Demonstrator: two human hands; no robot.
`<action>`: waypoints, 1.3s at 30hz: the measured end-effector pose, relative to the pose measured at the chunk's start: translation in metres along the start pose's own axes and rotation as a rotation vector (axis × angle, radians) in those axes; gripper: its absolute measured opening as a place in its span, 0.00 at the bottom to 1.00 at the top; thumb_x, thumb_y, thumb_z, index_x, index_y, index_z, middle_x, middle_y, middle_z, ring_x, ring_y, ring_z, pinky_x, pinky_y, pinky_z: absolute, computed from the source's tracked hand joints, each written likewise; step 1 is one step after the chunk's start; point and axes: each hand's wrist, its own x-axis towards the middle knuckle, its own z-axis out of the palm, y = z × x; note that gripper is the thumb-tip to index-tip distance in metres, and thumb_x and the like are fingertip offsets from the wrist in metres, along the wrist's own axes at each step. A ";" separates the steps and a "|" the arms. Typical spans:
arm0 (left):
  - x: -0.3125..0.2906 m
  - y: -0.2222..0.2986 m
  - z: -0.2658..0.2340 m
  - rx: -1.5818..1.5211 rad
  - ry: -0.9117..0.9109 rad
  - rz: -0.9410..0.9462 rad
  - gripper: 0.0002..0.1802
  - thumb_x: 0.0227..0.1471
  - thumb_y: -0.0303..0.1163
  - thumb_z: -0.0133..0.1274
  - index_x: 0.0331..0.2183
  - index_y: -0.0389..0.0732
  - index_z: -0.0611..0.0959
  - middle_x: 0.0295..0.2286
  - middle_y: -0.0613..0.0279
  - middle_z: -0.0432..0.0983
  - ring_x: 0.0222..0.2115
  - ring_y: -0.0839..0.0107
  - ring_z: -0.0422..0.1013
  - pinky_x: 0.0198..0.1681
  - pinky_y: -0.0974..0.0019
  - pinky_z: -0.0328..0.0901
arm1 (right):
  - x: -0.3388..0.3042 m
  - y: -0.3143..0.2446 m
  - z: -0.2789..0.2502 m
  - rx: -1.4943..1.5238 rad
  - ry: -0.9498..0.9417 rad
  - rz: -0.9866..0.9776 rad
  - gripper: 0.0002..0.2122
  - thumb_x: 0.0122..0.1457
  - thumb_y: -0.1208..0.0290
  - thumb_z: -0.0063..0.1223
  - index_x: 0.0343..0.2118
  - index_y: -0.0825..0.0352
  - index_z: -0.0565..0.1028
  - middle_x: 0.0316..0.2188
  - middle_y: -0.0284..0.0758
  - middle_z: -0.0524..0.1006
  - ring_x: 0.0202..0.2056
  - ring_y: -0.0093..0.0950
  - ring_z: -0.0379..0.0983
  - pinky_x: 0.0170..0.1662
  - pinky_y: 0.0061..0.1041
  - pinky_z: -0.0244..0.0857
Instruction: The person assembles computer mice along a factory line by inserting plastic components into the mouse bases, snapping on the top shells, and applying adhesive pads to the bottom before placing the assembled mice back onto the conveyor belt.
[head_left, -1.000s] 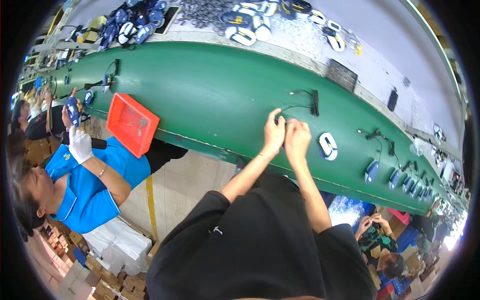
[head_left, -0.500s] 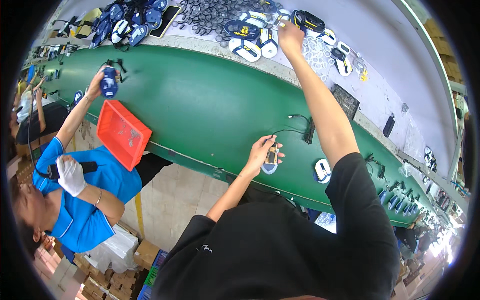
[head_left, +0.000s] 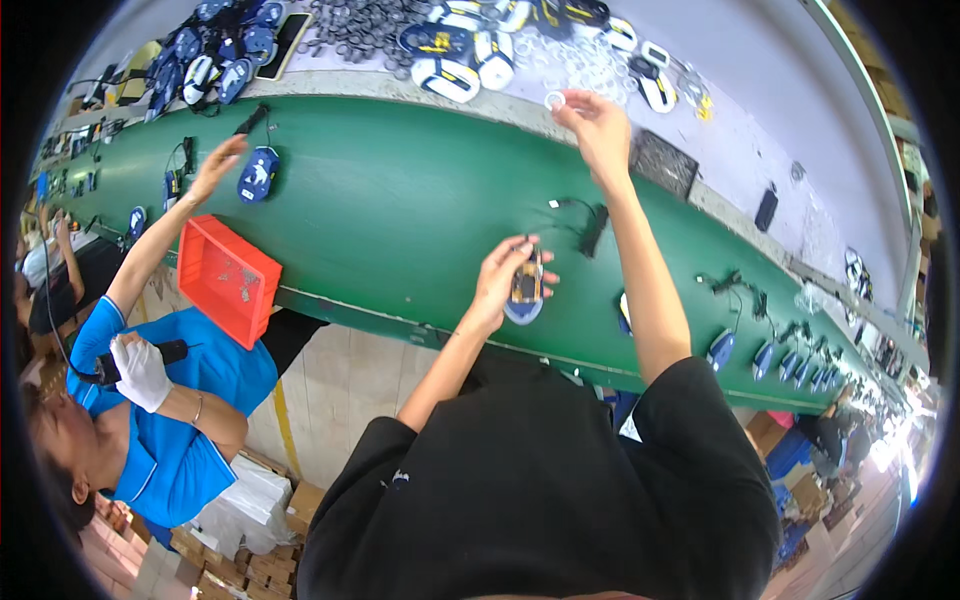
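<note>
My left hand (head_left: 492, 287) grips an opened computer mouse (head_left: 525, 288) above the near part of the green work surface. Its circuit board shows inside a blue base, and a thin cable runs toward a dark bundle (head_left: 594, 232). Between the fingertips of my right hand (head_left: 600, 132) is a small whitish ring (head_left: 555, 100), held over the shelf's edge. Just beyond that hand lies a pile of clear rings (head_left: 585, 62). White-and-navy mouse shells (head_left: 445, 79) sit left of the pile. My right forearm partly hides another mouse (head_left: 625, 312).
At left, a co-worker in blue holds an electric screwdriver (head_left: 172, 352) in a gloved hand; their bare hand (head_left: 218, 165) hovers near a blue mouse (head_left: 259, 174). A red bin (head_left: 228, 280) with small metal pieces stands there. More mice (head_left: 765, 358) line the right; black rings (head_left: 365, 30) cover the shelf.
My right hand has come back from the shells and clear rings, with a ring now visible in its fingers. The co-worker has let go of a blue mouse, which lies on the green surface.
</note>
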 end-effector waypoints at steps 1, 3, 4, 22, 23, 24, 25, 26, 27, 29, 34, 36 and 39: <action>-0.004 0.002 0.008 -0.032 -0.011 0.032 0.19 0.60 0.36 0.45 0.48 0.34 0.69 0.38 0.48 0.75 0.30 0.57 0.77 0.29 0.58 0.76 | -0.031 -0.009 -0.012 0.225 -0.057 0.069 0.12 0.51 0.70 0.62 0.38 0.70 0.79 0.31 0.39 0.82 0.34 0.25 0.79 0.42 0.23 0.70; -0.012 0.005 0.021 -0.180 -0.072 0.120 0.18 0.61 0.36 0.44 0.48 0.35 0.68 0.38 0.48 0.75 0.30 0.58 0.77 0.30 0.58 0.76 | -0.086 -0.016 -0.031 0.376 -0.049 0.088 0.11 0.53 0.78 0.59 0.40 0.73 0.78 0.36 0.36 0.80 0.36 0.21 0.76 0.43 0.20 0.69; -0.015 0.006 0.027 -0.206 -0.090 0.154 0.17 0.62 0.36 0.42 0.48 0.36 0.68 0.38 0.47 0.75 0.31 0.57 0.77 0.31 0.57 0.76 | -0.112 -0.026 -0.040 0.440 -0.053 0.124 0.11 0.54 0.81 0.58 0.41 0.74 0.77 0.36 0.38 0.80 0.36 0.24 0.77 0.43 0.22 0.70; -0.074 -0.029 0.048 0.218 -0.095 0.796 0.15 0.62 0.32 0.40 0.45 0.33 0.71 0.39 0.53 0.76 0.41 0.71 0.71 0.46 0.69 0.66 | -0.279 -0.063 -0.048 0.309 0.219 -0.082 0.08 0.53 0.80 0.60 0.37 0.73 0.80 0.32 0.37 0.80 0.32 0.25 0.79 0.37 0.21 0.74; -0.078 -0.029 0.049 0.213 -0.093 0.804 0.15 0.62 0.32 0.40 0.45 0.33 0.71 0.39 0.53 0.76 0.41 0.71 0.71 0.46 0.69 0.66 | -0.281 -0.066 -0.047 0.266 0.249 -0.138 0.08 0.51 0.79 0.61 0.35 0.71 0.80 0.29 0.38 0.80 0.30 0.26 0.80 0.35 0.21 0.74; -0.082 -0.028 0.050 0.227 -0.073 0.840 0.15 0.62 0.32 0.40 0.45 0.33 0.71 0.38 0.53 0.76 0.40 0.72 0.71 0.46 0.69 0.66 | -0.283 -0.067 -0.047 0.265 0.248 -0.144 0.08 0.51 0.79 0.61 0.35 0.71 0.80 0.29 0.38 0.80 0.30 0.26 0.80 0.35 0.21 0.74; -0.084 -0.028 0.049 0.241 -0.052 0.875 0.15 0.62 0.32 0.41 0.46 0.33 0.71 0.38 0.53 0.76 0.40 0.72 0.71 0.46 0.69 0.66 | -0.284 -0.067 -0.046 0.245 0.244 -0.159 0.07 0.51 0.79 0.61 0.35 0.71 0.80 0.28 0.38 0.80 0.30 0.26 0.80 0.34 0.21 0.74; -0.086 -0.028 0.048 0.299 -0.043 0.896 0.15 0.61 0.30 0.42 0.46 0.33 0.70 0.38 0.53 0.76 0.39 0.73 0.71 0.44 0.69 0.66 | -0.284 -0.067 -0.045 0.225 0.240 -0.172 0.07 0.51 0.79 0.60 0.34 0.71 0.80 0.28 0.38 0.80 0.29 0.26 0.80 0.33 0.21 0.74; -0.087 -0.029 0.048 0.295 -0.043 0.902 0.15 0.61 0.30 0.42 0.46 0.33 0.70 0.38 0.53 0.76 0.39 0.73 0.71 0.44 0.69 0.66 | -0.284 -0.067 -0.045 0.223 0.238 -0.179 0.07 0.51 0.79 0.60 0.34 0.71 0.80 0.28 0.38 0.80 0.29 0.26 0.80 0.33 0.21 0.74; -0.087 -0.032 0.048 0.340 -0.006 0.930 0.16 0.59 0.32 0.47 0.46 0.33 0.70 0.37 0.55 0.76 0.37 0.74 0.71 0.43 0.69 0.67 | -0.285 -0.062 -0.044 0.207 0.253 -0.214 0.07 0.52 0.79 0.60 0.34 0.70 0.81 0.27 0.37 0.80 0.28 0.24 0.80 0.32 0.21 0.73; -0.077 -0.036 0.043 0.414 0.110 0.955 0.21 0.53 0.35 0.59 0.43 0.34 0.71 0.33 0.59 0.75 0.34 0.77 0.71 0.38 0.71 0.67 | -0.292 -0.055 -0.041 0.172 0.210 -0.140 0.07 0.54 0.80 0.57 0.37 0.71 0.80 0.31 0.37 0.81 0.31 0.23 0.79 0.35 0.20 0.72; -0.079 -0.029 0.045 0.384 0.116 0.856 0.19 0.53 0.31 0.58 0.43 0.34 0.70 0.32 0.59 0.74 0.30 0.74 0.74 0.33 0.72 0.69 | -0.298 -0.055 -0.041 0.321 0.097 -0.055 0.09 0.55 0.80 0.56 0.39 0.72 0.79 0.37 0.40 0.81 0.37 0.25 0.78 0.42 0.22 0.70; -0.072 -0.016 0.043 0.185 -0.044 0.623 0.17 0.53 0.23 0.52 0.45 0.34 0.67 0.36 0.50 0.74 0.33 0.59 0.76 0.33 0.60 0.75 | -0.301 -0.038 -0.040 0.160 -0.032 -0.264 0.10 0.54 0.83 0.54 0.38 0.68 0.81 0.39 0.40 0.80 0.43 0.30 0.76 0.48 0.26 0.67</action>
